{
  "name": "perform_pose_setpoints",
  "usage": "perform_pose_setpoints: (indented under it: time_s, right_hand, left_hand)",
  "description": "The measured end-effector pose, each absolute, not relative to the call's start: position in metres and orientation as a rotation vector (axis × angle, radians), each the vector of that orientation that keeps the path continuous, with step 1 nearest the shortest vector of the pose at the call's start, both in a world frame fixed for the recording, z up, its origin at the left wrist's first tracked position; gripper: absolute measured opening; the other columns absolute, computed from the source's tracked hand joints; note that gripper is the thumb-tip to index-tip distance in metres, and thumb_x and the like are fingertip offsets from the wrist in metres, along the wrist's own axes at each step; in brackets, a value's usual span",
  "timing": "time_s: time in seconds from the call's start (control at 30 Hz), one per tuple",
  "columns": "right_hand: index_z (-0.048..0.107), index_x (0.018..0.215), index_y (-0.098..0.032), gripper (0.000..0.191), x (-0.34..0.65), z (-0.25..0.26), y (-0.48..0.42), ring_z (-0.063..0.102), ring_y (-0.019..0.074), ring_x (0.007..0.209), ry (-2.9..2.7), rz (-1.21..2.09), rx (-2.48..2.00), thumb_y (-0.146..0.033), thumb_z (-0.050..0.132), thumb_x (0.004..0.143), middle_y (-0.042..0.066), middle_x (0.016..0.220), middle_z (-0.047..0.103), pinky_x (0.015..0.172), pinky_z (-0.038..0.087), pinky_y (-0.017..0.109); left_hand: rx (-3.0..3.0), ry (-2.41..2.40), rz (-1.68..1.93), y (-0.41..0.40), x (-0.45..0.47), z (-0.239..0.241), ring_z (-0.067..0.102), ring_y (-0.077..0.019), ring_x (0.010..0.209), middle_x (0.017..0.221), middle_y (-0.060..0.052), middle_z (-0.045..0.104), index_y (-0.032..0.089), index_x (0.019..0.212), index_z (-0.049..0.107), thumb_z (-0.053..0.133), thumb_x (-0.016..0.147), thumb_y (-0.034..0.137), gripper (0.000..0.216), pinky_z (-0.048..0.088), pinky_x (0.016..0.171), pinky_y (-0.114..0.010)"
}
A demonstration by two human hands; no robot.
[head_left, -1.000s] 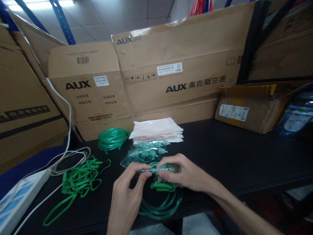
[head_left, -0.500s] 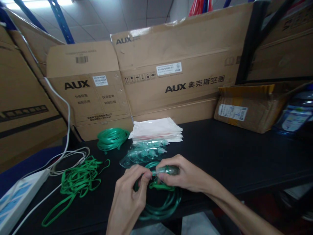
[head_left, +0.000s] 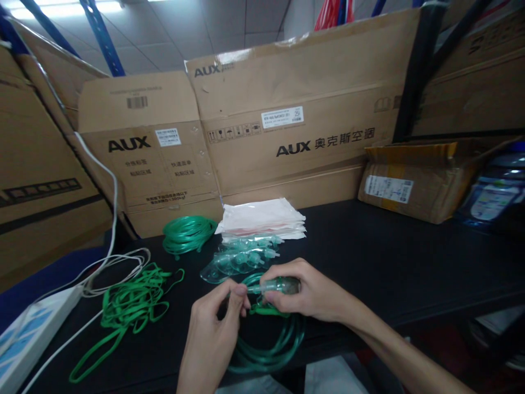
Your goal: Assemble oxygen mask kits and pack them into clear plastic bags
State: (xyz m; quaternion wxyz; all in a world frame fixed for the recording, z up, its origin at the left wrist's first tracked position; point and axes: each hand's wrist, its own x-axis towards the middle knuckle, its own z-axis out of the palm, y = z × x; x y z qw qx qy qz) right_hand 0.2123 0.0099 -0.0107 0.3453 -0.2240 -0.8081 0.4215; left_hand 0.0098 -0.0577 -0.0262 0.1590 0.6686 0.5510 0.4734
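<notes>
My right hand (head_left: 309, 290) is closed around a clear, greenish nebulizer cup (head_left: 279, 284), held lying sideways above the black table. From the cup's left end a narrow clear tube end (head_left: 254, 289) runs to my left hand (head_left: 217, 320), whose thumb and forefinger pinch it. The exact joint between tube and cup is too small to make out. Beneath both hands lies a coil of green tubing (head_left: 273, 358), partly hidden by them. A bright green elastic strap (head_left: 266, 310) shows just under the cup.
Beyond my hands are several clear green masks (head_left: 238, 261), a stack of white packets (head_left: 264, 213) and another green tubing coil (head_left: 188, 232). Tangled green straps (head_left: 133, 298) and a white power strip (head_left: 36, 334) lie left. Cardboard (head_left: 307, 109) walls the back; an open box (head_left: 404, 186) stands right.
My left hand has shifted slightly left along the tube, so more of it shows between the fingertips and the cup. My right hand stays nearly in place.
</notes>
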Motion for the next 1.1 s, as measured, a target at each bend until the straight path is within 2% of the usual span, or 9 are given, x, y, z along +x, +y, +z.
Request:
perform_pose_setpoints:
  time_s: [0.23, 0.47, 0.83, 0.9, 1.0, 1.1]
  right_hand:
    - [0.078, 0.092, -0.014, 0.017, 0.2127, -0.0131, 0.0091, 0.04, 0.0095, 0.059, -2.105, 1.026, -0.648, -0.027, 0.069, 0.085, -0.005, 0.066, 0.053, 0.052, 0.032, 0.02]
    - [0.078, 0.085, -0.013, 0.016, 0.2121, -0.0139, 0.0094, 0.043, 0.0099, 0.06, -2.12, 1.092, -0.628, -0.025, 0.067, 0.085, -0.004, 0.064, 0.054, 0.052, 0.035, 0.019]
    - [0.076, 0.083, -0.013, 0.019, 0.2129, -0.0145, 0.0105, 0.039, 0.0093, 0.057, -2.142, 1.146, -0.671, -0.028, 0.066, 0.09, -0.005, 0.062, 0.049, 0.05, 0.03, 0.021]
    - [0.076, 0.083, -0.013, 0.019, 0.2132, -0.0141, 0.0109, 0.039, 0.0093, 0.057, -2.137, 1.156, -0.678, -0.028, 0.066, 0.09, -0.005, 0.062, 0.049, 0.05, 0.03, 0.021]
    - [0.076, 0.084, -0.012, 0.019, 0.2139, -0.0122, 0.0108, 0.041, 0.0097, 0.059, -2.113, 1.171, -0.68, -0.027, 0.065, 0.09, -0.004, 0.064, 0.053, 0.053, 0.033, 0.02]
    - [0.076, 0.086, -0.012, 0.021, 0.2141, -0.0089, 0.0095, 0.044, 0.0091, 0.058, -2.088, 1.218, -0.664, -0.029, 0.065, 0.091, -0.003, 0.067, 0.058, 0.052, 0.035, 0.019]
  left_hand:
    - [1.745, 1.538, 1.259, -0.0606, 0.0089, -0.0279, 0.049, -0.0128, 0.054, 0.062, 0.002, 0.055, 0.019, 0.072, 0.065, 0.054, 0.098, 0.06, 0.05, 0.038, 0.05, -0.021]
    - [1.805, 1.528, 1.219, -0.0608, 0.0062, -0.0307, 0.05, -0.0142, 0.061, 0.066, 0.002, 0.054, 0.02, 0.076, 0.062, 0.053, 0.1, 0.055, 0.044, 0.037, 0.054, -0.021]
    - [2.034, 1.517, 1.167, -0.0619, 0.0074, -0.029, 0.061, -0.0161, 0.078, 0.085, 0.001, 0.065, 0.023, 0.093, 0.063, 0.048, 0.105, 0.041, 0.027, 0.045, 0.075, -0.022]
    - [2.055, 1.511, 1.164, -0.0612, 0.0068, -0.0295, 0.063, -0.0163, 0.078, 0.086, 0.001, 0.067, 0.023, 0.094, 0.063, 0.048, 0.105, 0.04, 0.026, 0.046, 0.074, -0.022]
    - [2.044, 1.515, 1.167, -0.06, 0.0058, -0.0303, 0.065, -0.0165, 0.075, 0.084, 0.0, 0.068, 0.023, 0.096, 0.066, 0.05, 0.105, 0.039, 0.025, 0.047, 0.064, -0.021]
    - [2.039, 1.453, 1.317, -0.0593, 0.0055, -0.0305, 0.069, -0.0175, 0.089, 0.099, -0.001, 0.073, 0.025, 0.107, 0.07, 0.057, 0.102, 0.036, 0.018, 0.051, 0.072, -0.021]
